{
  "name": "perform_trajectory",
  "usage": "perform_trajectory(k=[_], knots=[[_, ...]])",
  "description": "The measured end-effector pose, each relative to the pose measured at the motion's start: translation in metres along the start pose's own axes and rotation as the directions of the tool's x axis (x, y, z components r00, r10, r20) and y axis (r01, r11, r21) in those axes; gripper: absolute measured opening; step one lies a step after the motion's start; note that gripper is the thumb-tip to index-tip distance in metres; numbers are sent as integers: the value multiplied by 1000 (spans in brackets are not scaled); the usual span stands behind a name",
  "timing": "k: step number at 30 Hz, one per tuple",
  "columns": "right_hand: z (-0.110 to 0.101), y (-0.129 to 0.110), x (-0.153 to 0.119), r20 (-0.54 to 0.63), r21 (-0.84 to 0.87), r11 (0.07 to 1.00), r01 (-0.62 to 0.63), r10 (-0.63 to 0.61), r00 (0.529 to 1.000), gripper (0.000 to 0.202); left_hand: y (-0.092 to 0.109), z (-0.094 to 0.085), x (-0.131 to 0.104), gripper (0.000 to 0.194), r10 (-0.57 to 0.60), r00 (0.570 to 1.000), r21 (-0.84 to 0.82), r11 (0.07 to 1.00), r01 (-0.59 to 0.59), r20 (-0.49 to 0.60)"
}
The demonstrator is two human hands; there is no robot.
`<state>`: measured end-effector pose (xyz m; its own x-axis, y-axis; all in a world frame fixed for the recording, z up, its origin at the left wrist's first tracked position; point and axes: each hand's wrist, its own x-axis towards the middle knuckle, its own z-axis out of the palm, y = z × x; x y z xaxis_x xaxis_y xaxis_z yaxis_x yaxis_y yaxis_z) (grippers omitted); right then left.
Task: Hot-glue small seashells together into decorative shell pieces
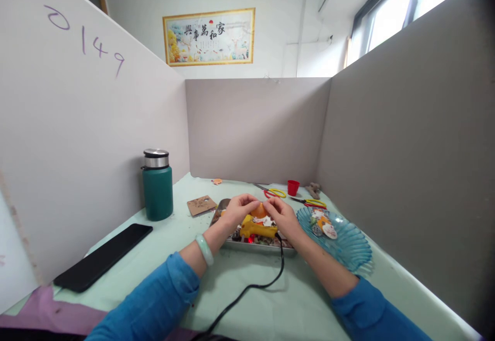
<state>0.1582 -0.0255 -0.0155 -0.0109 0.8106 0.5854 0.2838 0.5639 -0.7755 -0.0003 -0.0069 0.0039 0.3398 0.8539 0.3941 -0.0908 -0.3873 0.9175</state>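
Observation:
Over a metal tray [251, 249], my left hand [240, 210] and my right hand [282, 216] meet at a small orange piece [260, 210]. The fingertips of both hands pinch it from either side. Just below them a yellow glue gun [258, 227] lies across the tray, its black cord [247, 288] running down toward the front edge. A small red light shows at the gun. Mixed small pieces fill the tray, partly hidden by my hands.
Left are a green bottle [158, 189], a black phone-like slab [104, 256] and a brown card [201, 205]. Right is a blue glass plate [348, 243] with small decorated pieces. Behind are scissors [275, 193], more scissors [315, 203] and a red cup [293, 187]. Grey partitions enclose the table.

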Motion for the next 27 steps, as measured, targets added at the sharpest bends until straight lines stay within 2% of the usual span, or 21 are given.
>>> perform_trajectory(k=[3,12,27], knots=[[0,-3,0,-30,-34,999,32,-33,999,26,-1,0,0,29,30,1000,9,1000,-30,9],[1,-8,-3,-21,-158,979,127,-132,991,27,-10,-2,3,26,76,997,56,995,-77,27],[2,-5,-2,-24,-150,979,137,-142,990,23,-7,-1,2,26,86,996,78,993,-87,15]])
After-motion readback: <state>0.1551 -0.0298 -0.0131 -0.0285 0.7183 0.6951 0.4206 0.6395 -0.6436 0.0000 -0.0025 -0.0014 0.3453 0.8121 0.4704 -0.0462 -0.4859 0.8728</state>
